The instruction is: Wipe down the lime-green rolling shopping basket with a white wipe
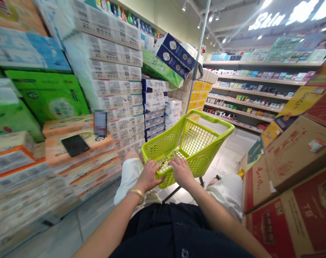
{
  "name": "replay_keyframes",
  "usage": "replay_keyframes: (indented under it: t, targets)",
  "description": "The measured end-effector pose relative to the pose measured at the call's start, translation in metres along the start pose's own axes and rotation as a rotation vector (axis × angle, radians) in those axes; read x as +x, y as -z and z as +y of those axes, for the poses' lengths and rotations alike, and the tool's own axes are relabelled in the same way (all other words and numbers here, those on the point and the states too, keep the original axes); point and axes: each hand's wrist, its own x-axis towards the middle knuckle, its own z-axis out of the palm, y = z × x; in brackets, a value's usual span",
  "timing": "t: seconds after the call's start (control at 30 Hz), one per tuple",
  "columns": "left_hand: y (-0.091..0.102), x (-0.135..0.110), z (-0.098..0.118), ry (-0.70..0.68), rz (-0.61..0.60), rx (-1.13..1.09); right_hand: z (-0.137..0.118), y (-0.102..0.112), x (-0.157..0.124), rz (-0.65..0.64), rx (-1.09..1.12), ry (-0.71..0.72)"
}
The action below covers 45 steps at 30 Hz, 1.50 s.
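Directly before me is a lime-green plastic shopping cart (202, 165) with lattice walls and dark metal legs beneath. Its basket shows nothing inside. My left hand (149, 175), with a gold bangle at the wrist, has its fingers curled over the near rim at the left corner. Just to the right, my right hand (182, 172) also grips that near rim, fingers bent over the edge. The two hands are a short way apart. My legs in white shorts are on either side of the near end of the cart.
Tall stacks of wrapped tissue packs (117, 71) rise on the left. A dark flat object (75, 145) lies on orange packs. Cardboard cartons (302, 154) crowd the right side. Tiled floor (231, 150) leads to stocked shelves (259, 80); a metal pole (199, 53) stands beyond the cart.
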Motion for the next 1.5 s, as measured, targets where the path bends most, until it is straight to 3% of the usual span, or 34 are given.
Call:
replay_keyframes:
  t: [0.1,0.23,0.33,0.47,0.6,0.67,0.77,0.9,1.03,1.2,1.4,1.5]
  targets:
    - [0.002,0.0,0.001,0.008,-0.006,0.001,0.015,0.008,-0.001,-0.008,-0.007,-0.018]
    - [0.001,0.0,0.005,0.019,-0.022,0.012,0.04,0.019,-0.001,0.044,-0.057,-0.171]
    - [-0.001,0.003,0.005,0.028,-0.029,0.019,0.032,0.012,0.0,0.075,-0.055,-0.213]
    - [0.002,0.007,0.008,0.031,-0.06,0.056,0.002,-0.01,0.002,0.086,0.006,-0.081]
    - [0.003,0.01,0.023,0.066,-0.024,0.138,-0.012,-0.017,0.002,0.105,0.024,-0.054]
    - [0.001,0.012,0.034,0.057,-0.021,0.152,-0.011,-0.012,0.001,0.091,0.027,-0.046]
    - [-0.004,0.016,0.045,0.04,-0.123,0.114,0.0,0.0,0.0,0.055,0.024,-0.036]
    - [-0.008,0.016,0.047,0.039,-0.164,0.108,0.017,0.011,0.0,0.067,-0.012,-0.146]
    - [-0.009,0.015,0.048,0.043,-0.157,0.128,0.012,0.005,-0.002,0.115,-0.027,-0.211]
    - [-0.009,0.014,0.049,0.032,-0.161,0.151,-0.002,-0.006,-0.006,0.124,-0.001,-0.106]
    - [-0.008,0.014,0.047,0.024,-0.168,0.164,0.026,0.01,-0.002,0.12,-0.021,-0.181]
    - [-0.009,0.014,0.046,0.032,-0.159,0.167,0.024,0.011,0.001,0.1,-0.045,-0.226]
